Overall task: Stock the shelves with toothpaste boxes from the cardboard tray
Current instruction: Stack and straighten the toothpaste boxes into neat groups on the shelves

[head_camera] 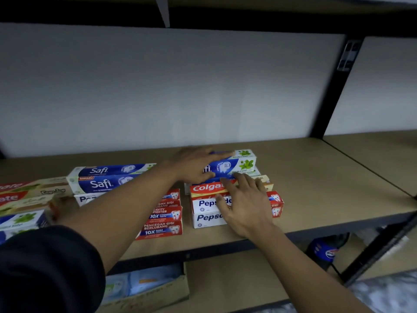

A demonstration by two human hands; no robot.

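On the wooden shelf (316,177) stand stacks of toothpaste boxes. My left hand (194,164) holds the left part of a blue-and-white Safi box (239,163) on top of the back stack, fingers over its top and thumb on its front. My right hand (243,202) lies flat with spread fingers on the red Colgate box (205,187) and the white Pepsodent boxes (205,216) in front of it. More Safi boxes (106,177) and red Pepsodent boxes (164,222) stand to the left. The cardboard tray (158,294) sits on the shelf below, partly hidden.
Colgate and Safi boxes (22,199) crowd the far left edge. A black upright post (334,86) divides this bay from the one on the right. The right part of the shelf is bare wood. A dark blue pack (325,249) lies on the lower shelf at the right.
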